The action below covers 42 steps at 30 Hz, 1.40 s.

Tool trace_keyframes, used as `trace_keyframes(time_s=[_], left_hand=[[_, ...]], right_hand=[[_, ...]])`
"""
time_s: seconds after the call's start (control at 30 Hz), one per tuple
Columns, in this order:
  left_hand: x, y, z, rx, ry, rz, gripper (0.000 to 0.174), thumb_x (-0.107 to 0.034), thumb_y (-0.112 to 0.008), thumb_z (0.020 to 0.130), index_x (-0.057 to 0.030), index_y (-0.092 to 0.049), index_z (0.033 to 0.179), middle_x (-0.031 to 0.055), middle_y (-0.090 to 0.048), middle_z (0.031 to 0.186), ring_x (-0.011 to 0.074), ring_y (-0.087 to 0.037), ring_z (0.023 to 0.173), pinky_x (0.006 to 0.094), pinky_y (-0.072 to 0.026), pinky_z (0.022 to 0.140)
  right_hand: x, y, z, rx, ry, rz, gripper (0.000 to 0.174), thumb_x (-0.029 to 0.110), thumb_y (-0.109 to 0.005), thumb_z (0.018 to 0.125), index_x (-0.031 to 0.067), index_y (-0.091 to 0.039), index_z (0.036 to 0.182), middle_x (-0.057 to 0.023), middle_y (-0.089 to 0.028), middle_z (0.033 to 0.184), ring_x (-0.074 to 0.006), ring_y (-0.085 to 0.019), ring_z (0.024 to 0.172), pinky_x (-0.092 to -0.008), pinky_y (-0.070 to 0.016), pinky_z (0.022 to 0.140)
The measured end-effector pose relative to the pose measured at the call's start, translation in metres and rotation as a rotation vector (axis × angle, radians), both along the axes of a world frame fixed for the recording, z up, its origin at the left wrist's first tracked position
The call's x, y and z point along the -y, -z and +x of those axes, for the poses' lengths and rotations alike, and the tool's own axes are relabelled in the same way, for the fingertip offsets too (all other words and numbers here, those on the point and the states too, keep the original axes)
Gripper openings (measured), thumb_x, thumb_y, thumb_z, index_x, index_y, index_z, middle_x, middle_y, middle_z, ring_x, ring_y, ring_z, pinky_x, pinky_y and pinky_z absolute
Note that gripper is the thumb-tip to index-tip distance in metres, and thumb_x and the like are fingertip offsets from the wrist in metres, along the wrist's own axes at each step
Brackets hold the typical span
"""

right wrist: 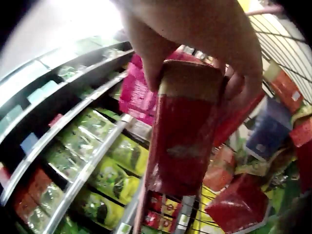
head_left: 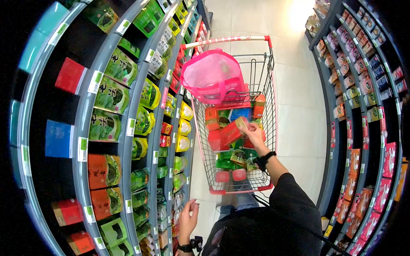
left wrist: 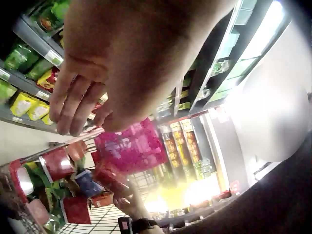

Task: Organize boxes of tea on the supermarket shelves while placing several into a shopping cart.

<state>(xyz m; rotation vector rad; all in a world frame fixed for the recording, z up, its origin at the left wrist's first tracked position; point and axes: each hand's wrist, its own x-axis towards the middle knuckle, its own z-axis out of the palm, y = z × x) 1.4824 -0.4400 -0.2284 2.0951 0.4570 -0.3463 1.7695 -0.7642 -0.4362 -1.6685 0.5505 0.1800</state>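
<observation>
My right hand (head_left: 256, 136) pinches a red box with a gold end (right wrist: 183, 141) between thumb and fingers, over the shopping cart (head_left: 274, 128). Its long red side tilts down and left in the head view. Below it in the cart lie a blue box (head_left: 240, 114), an orange box (head_left: 259, 106), green packets (head_left: 224, 162) and two pink-topped containers (head_left: 239, 174). My left hand (head_left: 188, 219) hangs beside the shelf at the left, holding nothing. In the left wrist view its fingers (left wrist: 78, 105) are loosely bent.
A pink bag (head_left: 211, 79) hangs at the cart's handle end. Shelves (head_left: 85, 128) with green, yellow and orange tea packets line the left. More shelves (head_left: 354, 106) of packaged goods stand on the right, across the pale tiled floor (head_left: 299, 128).
</observation>
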Motion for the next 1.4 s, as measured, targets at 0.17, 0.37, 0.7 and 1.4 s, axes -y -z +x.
trace_keyframes(time_s=[0.17, 0.37, 0.7, 1.4], left_hand=[[0.007, -0.042, 0.027, 0.147, -0.031, -0.479, 0.049, -0.015, -0.055, 0.104, -0.0021, -0.037, 0.147, 0.019, -0.06, 0.131, 0.0259, -0.064, 0.114, 0.0366, -0.0509, 0.098], [-0.006, -0.118, 0.001, 0.48, 0.094, -0.903, 0.089, -0.034, -0.071, 0.093, -0.0006, -0.019, 0.156, 0.0182, -0.043, 0.149, 0.0285, -0.05, 0.133, 0.044, -0.0428, 0.109], [-0.043, -0.175, -0.168, 1.009, -0.453, 0.0, 0.096, -0.015, -0.094, 0.065, 0.0018, -0.042, 0.144, 0.0213, -0.059, 0.132, 0.0284, -0.061, 0.121, 0.0409, -0.0499, 0.102], [-0.087, -0.152, -0.384, 1.325, -0.762, 0.673, 0.105, -0.014, -0.095, 0.062, -0.0003, -0.033, 0.146, 0.0297, -0.049, 0.14, 0.0411, -0.057, 0.122, 0.0465, -0.0483, 0.101]], right_hand=[[-0.035, -0.18, -0.047, 0.25, -0.415, 0.381, 0.057, 0.028, -0.079, 0.087, -0.0021, -0.059, 0.132, -0.0074, -0.068, 0.115, -0.0132, -0.064, 0.101, -0.0287, -0.0534, 0.086], [-0.107, -0.349, -0.119, 0.45, -0.766, 0.513, 0.052, 0.027, -0.076, 0.089, -0.0023, -0.062, 0.129, -0.0076, -0.068, 0.119, -0.0127, -0.062, 0.105, -0.0297, -0.0509, 0.092], [-0.242, -0.417, -0.298, 0.545, -1.009, 0.8, 0.087, 0.016, -0.065, 0.098, 0.011, -0.005, 0.161, -0.0176, -0.049, 0.144, -0.0242, -0.05, 0.13, -0.0384, -0.0401, 0.109], [-0.35, -0.431, -0.524, 0.573, -1.492, 0.766, 0.119, 0.012, -0.087, 0.076, 0.0121, -0.002, 0.159, -0.0155, -0.041, 0.149, -0.0257, -0.043, 0.139, -0.0439, -0.038, 0.113]])
